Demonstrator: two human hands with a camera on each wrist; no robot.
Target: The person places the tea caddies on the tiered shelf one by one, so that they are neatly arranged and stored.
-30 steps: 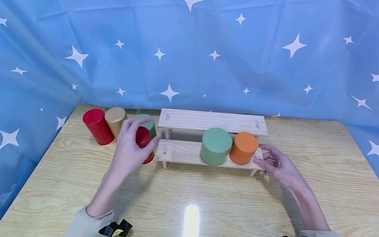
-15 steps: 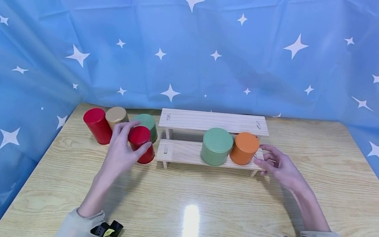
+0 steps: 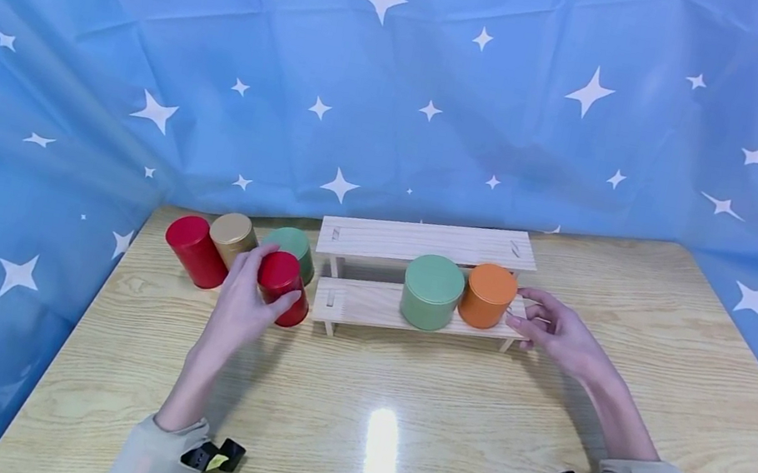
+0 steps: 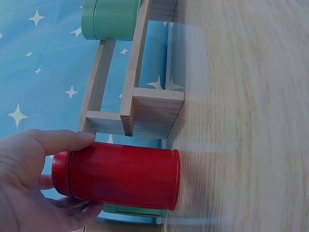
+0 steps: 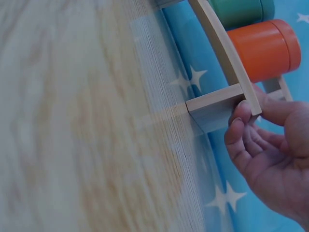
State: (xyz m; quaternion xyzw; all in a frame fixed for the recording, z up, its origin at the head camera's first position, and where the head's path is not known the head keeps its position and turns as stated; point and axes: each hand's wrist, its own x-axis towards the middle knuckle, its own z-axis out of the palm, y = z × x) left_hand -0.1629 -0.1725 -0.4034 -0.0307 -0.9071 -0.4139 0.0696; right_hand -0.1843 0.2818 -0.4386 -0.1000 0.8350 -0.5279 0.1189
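A red canister (image 3: pixel 284 292) stands upright on the table, just left of the two-tier wooden shelf. My left hand (image 3: pixel 246 302) holds it near its lid, the thumb on one side and the fingers on the other. In the left wrist view the red canister (image 4: pixel 123 175) has its base on or close to the tabletop. My right hand (image 3: pixel 553 331) pinches the right end of the lower wooden shelf (image 3: pixel 367 305). On that tier stand a large green canister (image 3: pixel 431 295) and an orange canister (image 3: pixel 487 298), side by side. The right fingertips lie close to the orange one.
Another red canister (image 3: pixel 197 251), a gold canister (image 3: pixel 233 234) and a smaller green canister (image 3: pixel 294 245) stand behind and left of my left hand. The upper shelf tier (image 3: pixel 423 243) lies behind the lower one. A blue star-patterned cloth (image 3: pixel 405 89) hangs behind the table (image 3: pixel 465 438).
My left hand has drawn back slightly left and down from over the red canister, uncovering its lid and the green one behind. The right hand and shelf have stayed put.
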